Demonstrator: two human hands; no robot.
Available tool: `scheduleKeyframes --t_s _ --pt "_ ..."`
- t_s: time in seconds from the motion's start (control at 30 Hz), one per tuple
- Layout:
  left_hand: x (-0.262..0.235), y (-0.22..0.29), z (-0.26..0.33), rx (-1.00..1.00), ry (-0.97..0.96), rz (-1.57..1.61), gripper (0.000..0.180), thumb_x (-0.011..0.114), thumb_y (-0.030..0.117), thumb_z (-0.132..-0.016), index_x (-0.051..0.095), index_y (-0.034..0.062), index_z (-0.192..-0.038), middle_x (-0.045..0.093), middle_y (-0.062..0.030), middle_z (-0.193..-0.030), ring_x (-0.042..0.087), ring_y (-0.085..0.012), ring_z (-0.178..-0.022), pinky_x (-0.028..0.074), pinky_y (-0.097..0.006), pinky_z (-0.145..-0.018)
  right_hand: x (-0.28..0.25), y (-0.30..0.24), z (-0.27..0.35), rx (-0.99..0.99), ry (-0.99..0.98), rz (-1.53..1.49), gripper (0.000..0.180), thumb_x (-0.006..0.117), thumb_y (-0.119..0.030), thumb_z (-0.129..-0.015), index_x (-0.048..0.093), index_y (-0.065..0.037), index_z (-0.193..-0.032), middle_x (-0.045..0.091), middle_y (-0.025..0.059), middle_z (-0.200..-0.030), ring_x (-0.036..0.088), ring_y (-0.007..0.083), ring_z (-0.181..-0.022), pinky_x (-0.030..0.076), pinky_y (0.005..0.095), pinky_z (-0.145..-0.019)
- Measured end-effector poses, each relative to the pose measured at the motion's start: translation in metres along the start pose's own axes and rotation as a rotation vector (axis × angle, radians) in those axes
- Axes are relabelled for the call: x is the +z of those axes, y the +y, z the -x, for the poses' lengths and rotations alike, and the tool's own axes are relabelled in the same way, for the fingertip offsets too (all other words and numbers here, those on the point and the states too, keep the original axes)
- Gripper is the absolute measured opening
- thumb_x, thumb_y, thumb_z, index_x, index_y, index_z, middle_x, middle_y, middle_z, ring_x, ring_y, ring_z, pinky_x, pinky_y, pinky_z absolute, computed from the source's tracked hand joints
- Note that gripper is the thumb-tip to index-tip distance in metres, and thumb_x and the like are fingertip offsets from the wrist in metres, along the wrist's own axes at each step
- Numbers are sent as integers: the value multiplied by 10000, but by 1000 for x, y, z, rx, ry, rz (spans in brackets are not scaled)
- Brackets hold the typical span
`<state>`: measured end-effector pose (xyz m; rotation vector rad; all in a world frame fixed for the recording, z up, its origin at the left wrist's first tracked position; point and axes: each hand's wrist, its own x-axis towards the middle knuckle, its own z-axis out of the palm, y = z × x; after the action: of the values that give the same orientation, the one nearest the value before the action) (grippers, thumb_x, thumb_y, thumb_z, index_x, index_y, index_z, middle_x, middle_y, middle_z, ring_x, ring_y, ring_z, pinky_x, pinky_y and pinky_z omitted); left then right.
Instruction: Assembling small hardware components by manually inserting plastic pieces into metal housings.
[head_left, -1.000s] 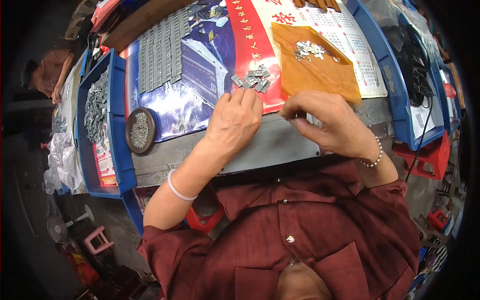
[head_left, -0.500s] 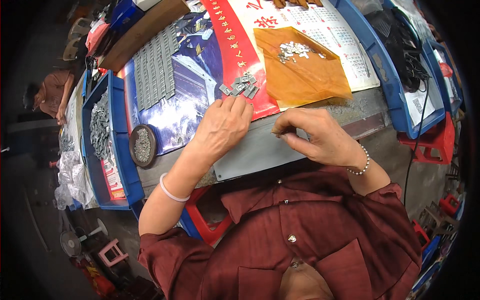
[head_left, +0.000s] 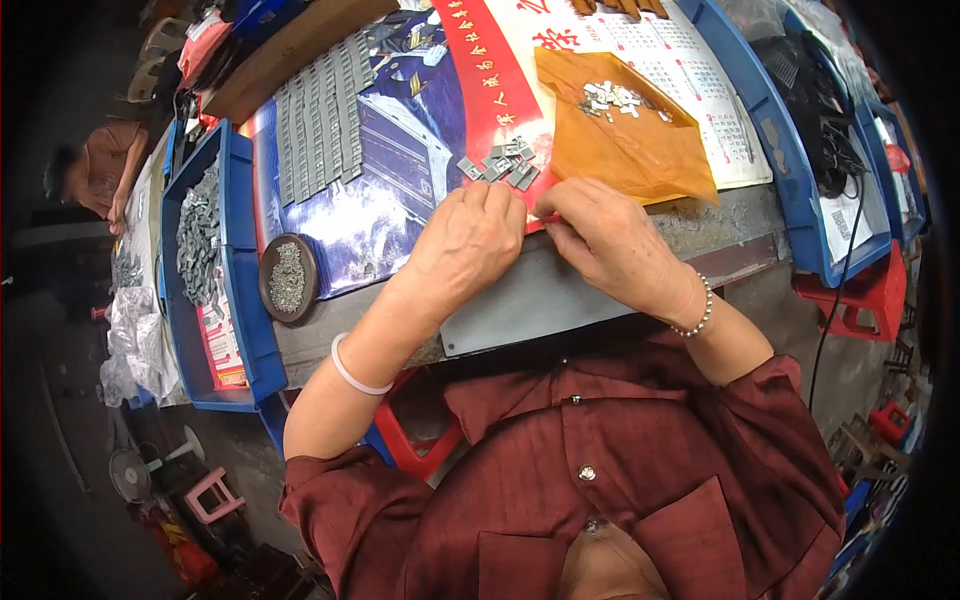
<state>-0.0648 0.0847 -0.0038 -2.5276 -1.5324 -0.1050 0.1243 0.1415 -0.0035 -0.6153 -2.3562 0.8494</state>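
My left hand (head_left: 468,242) is closed, knuckles up, just in front of a small pile of grey rectangular pieces (head_left: 512,165). What its fingers hold, if anything, is hidden beneath it. Thumb and forefinger of my right hand (head_left: 625,245) are pinched close to the left fingertips, and whatever is between them is too small to name. Both hands are above the far edge of a flat grey plate (head_left: 545,295) at the table's front. Beyond my right hand lies an orange translucent sheet (head_left: 640,165) with small whitish metal bits (head_left: 612,98) on it.
Rows of grey pieces (head_left: 322,125) lie on a blue poster at the left. A round dark dish (head_left: 288,280) holds tiny metal parts. Blue trays (head_left: 240,270) flank the table, the left one with grey parts. A red stool (head_left: 860,295) stands right; a person (head_left: 105,170) sits far left.
My right hand has moved left and away from me, up to my left fingertips. The left hand stays by the grey pile. The view has shifted slightly.
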Motion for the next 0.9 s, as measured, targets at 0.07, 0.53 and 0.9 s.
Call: scheduleKeyframes --t_s 0.07,0.53,0.9 --pt "-1 -7 1 -18 32 135 61 572 45 -791 553 12 -838 562 -119 -790 600 -256 -750 511 -332 -652 -1 -1 0 45 76 -18 159 582 -8 -809 546 -7 -965 578 164 -864 581 346 -800 470 410 -689" --pt "-46 48 38 -878 -70 1793 124 563 47 -920 585 -55 -987 668 -88 -864 652 -113 -771 546 -235 -702 -1 -13 8 369 -149 -959 165 641 -25 -868 557 -7 -1009 586 14 -931 568 77 -831 482 229 -753" --pt "-28 91 27 -988 238 1931 187 551 35 -934 507 -42 -1099 652 -98 -892 636 -118 -777 544 -249 -732 0 -8 28 564 24 -1098 124 632 -3 -840 559 -18 -939 594 20 -836 591 91 -749 490 229 -668"
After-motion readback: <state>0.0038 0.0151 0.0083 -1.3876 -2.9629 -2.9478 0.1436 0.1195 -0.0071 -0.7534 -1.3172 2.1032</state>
